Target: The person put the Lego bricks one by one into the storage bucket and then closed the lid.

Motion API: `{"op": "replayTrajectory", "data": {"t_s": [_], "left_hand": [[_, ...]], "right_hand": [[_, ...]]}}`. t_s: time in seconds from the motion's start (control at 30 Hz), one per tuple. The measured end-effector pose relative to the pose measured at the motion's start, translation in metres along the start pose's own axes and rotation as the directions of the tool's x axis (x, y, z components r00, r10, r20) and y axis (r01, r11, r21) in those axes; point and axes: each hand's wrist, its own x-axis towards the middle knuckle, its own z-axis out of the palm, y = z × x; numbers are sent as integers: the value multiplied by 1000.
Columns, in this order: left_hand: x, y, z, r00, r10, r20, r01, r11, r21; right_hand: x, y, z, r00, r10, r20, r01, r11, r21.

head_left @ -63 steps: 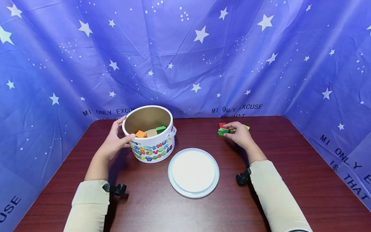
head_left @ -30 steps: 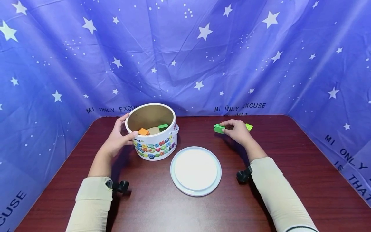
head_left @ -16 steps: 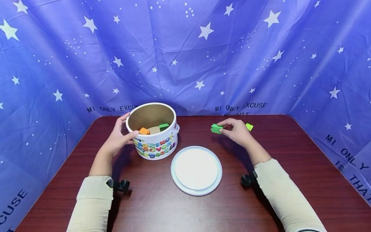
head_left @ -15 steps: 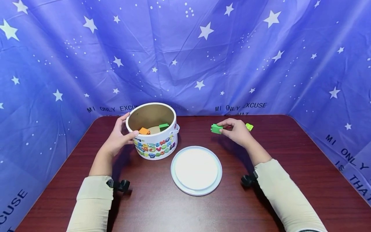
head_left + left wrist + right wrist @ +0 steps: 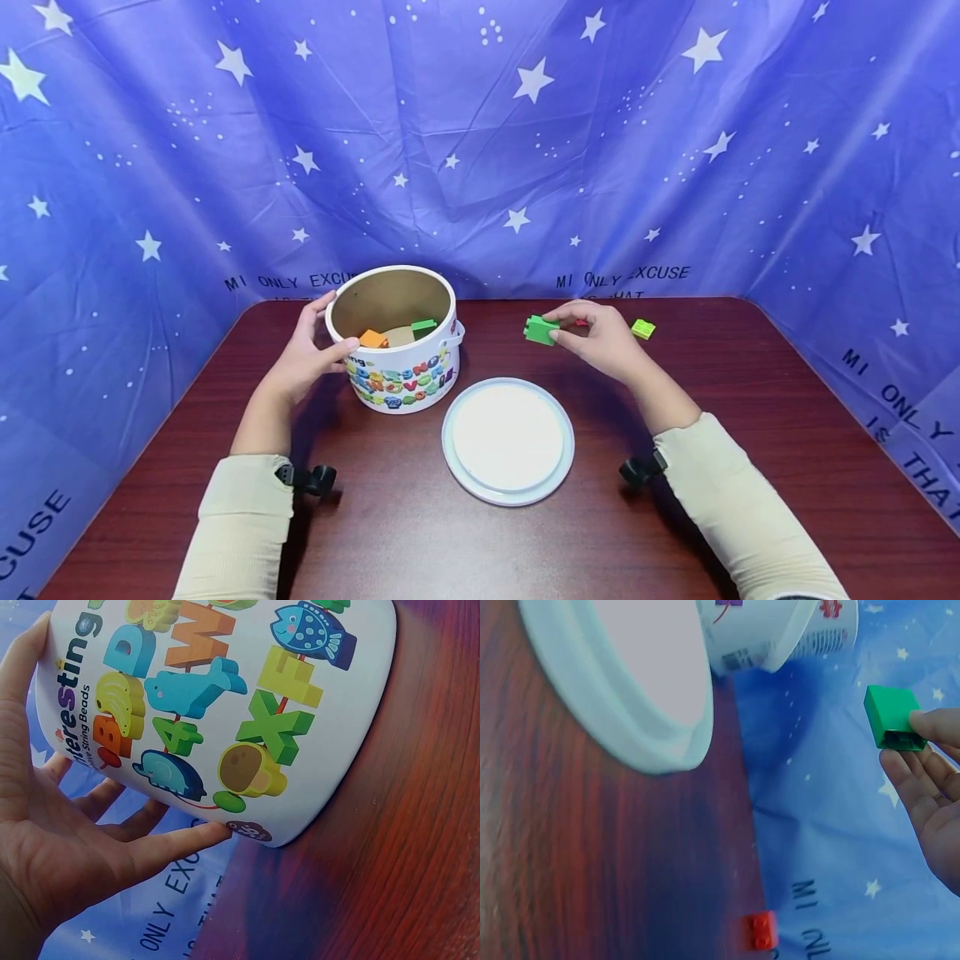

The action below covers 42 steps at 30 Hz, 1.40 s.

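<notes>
My left hand (image 5: 303, 354) grips the side of a white bucket (image 5: 405, 387) printed with colourful letters and animals, its thumb at the front and its fingers toward the back. Inside the open bucket lie an orange brick (image 5: 373, 339) and a green brick (image 5: 423, 328); the rest of its floor is partly hidden by the wall. To the right, my right hand (image 5: 600, 340) pinches another green toy brick (image 5: 540, 330) between thumb and fingers. In the right wrist view, this brick (image 5: 892, 709) shows its hollow underside and is held up off the table.
A round white lid (image 5: 508, 492) lies on the dark red wooden table (image 5: 390, 533) in front of the bucket. Behind my right hand sits a red brick (image 5: 762, 931), near the back edge. A yellow-green brick (image 5: 643, 329) lies right of that hand. Starry blue cloth (image 5: 480, 167) surrounds the table.
My right hand has taken the green brick from beside the red brick and moved it left, toward the bucket. My left hand keeps its hold on the bucket. The view has shifted slightly.
</notes>
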Motion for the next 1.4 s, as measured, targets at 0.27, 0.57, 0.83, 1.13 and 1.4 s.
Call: {"op": "replayTrajectory", "data": {"t_s": [0.27,0.57,0.83,1.13,1.4], "left_hand": [[0,0,0,1000,-2,6,2,1000,2],[-1,-1,0,1000,0,4,0,1000,-9],[-1,0,1,1000,0,2,0,1000,-9],[0,-1,0,1000,9,6,-9,1000,-2],[0,-2,0,1000,10,8,-10,1000,-4]], "right_hand": [[6,-19,12,998,-56,8,55,995,83],[18,-43,20,990,-140,-23,141,975,173],[31,-68,29,975,-220,-18,219,956,193],[47,-89,44,966,-259,10,252,945,207],[67,-99,63,954,-288,78,282,956,80]]}}
